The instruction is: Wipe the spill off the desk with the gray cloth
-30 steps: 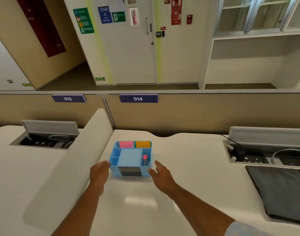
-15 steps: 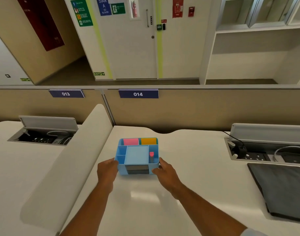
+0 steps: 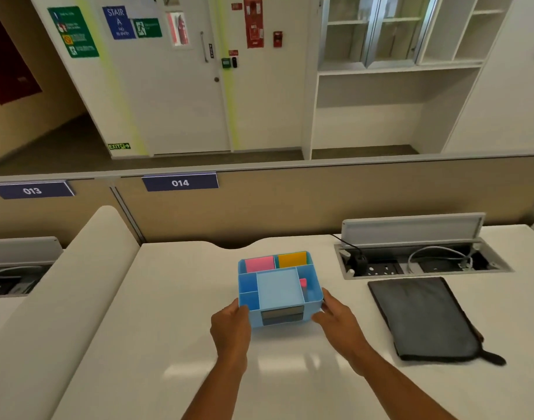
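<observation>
Gripping organizer [image 3: 278,291], right hand [image 3: 335,320] — gray cloth [image 3: 423,316] apart

On the beige partition panel behind your desk you can read two dark blue rectangular number plates [image 3: 180,182]: the one straight ahead says "014", and the one further left [image 3: 32,190] says "013". On the white wall beside the door, a blue rectangular sign [image 3: 118,22] reads "STAIR A"; its smaller lines are too blurred to read. Low on that wall, near the floor, a small green strip sign [image 3: 119,146] reads "EXIT" with an arrow. The green notice boards and the red poster carry print you cannot make out.
</observation>
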The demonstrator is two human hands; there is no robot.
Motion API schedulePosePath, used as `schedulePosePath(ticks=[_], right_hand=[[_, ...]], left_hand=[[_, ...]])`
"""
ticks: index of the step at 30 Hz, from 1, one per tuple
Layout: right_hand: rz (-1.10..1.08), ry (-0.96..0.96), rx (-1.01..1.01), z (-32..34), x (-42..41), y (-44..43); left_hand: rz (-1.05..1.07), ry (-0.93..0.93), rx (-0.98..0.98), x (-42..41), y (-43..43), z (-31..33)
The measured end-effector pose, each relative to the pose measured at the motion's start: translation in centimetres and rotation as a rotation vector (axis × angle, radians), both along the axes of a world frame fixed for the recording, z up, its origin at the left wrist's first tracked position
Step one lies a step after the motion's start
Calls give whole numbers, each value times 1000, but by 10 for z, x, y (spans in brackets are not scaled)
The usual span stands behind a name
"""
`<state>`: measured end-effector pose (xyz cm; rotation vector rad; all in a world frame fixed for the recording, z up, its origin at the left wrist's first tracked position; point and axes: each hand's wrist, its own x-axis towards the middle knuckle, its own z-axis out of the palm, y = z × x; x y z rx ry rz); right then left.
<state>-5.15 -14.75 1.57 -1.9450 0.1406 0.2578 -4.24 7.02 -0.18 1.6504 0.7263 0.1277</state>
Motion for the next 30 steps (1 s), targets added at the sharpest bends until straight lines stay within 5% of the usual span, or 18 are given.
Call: schedulePosePath(ticks=[11,30], right_hand=[[-140,1,5,-1,-9,-86],[-222,98,-64,3,-9,-90]], left_hand=[[-107,23,18,16,-92,4],[-264,62,207,9,-94,-3]])
